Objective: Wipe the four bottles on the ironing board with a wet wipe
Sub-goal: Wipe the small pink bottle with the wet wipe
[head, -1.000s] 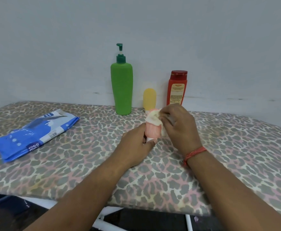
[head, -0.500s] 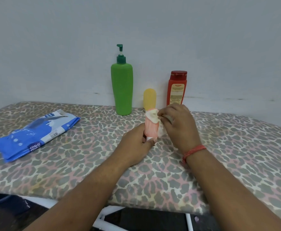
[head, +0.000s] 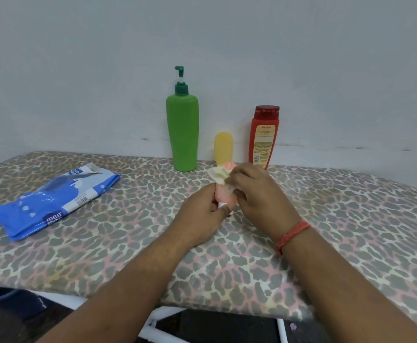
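Observation:
A small pink bottle (head: pixel 224 195) is held upright over the middle of the ironing board (head: pixel 128 243). My left hand (head: pixel 200 219) grips its lower end. My right hand (head: pixel 257 196) pinches a crumpled white wet wipe (head: pixel 218 174) against the bottle's top and side. Against the wall behind stand a tall green pump bottle (head: pixel 182 134), a short yellow bottle (head: pixel 223 147) and a red bottle (head: pixel 264 137) with a label.
A blue pack of wet wipes (head: pixel 51 201) lies flat on the left part of the leopard-print board. The wall runs right behind the bottles. The board's near edge and white metal frame (head: pixel 158 323) show below my forearms.
My right hand has shifted the wipe over the pink bottle's top, and the bottle has tilted slightly. The other bottles and the pack have not moved.

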The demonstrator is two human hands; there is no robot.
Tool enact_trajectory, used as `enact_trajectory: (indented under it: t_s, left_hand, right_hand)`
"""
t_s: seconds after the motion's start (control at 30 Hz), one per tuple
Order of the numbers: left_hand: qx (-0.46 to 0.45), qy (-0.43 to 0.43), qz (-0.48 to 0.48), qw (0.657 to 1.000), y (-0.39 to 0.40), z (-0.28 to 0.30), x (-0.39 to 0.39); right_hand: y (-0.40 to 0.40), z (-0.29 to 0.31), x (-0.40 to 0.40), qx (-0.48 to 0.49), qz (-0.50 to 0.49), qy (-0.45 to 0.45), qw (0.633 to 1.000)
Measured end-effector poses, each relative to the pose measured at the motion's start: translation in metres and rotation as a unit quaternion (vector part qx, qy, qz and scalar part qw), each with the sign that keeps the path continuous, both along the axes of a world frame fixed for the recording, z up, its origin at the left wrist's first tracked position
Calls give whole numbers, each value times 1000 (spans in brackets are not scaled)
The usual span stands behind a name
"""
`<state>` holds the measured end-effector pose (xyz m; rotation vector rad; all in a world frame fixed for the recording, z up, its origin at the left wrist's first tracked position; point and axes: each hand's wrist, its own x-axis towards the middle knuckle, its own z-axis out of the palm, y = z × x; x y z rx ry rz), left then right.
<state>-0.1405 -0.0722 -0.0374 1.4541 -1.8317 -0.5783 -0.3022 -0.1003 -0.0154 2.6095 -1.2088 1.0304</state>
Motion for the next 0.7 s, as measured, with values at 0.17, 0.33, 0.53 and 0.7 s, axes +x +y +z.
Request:
enact_trajectory:
  t_s: [0.17,0.33,0.53,0.7]
  left_hand:
    - [-10,-12,-11,1000,1,0,-1]
    - [2,-1,3,1000,0,-2,1]
    - [18,25,0,1000,0,0,0]
    - [37,30,22,999,-1,0,1]
  right_hand:
    - [-8,6,-4,-24,-46,-87,995]
    - [-2,6,-3,12,3,-48,999]
    - [-3,6,-10,34,-9,-51,998]
    - [0,6,-18,113,37,11,993]
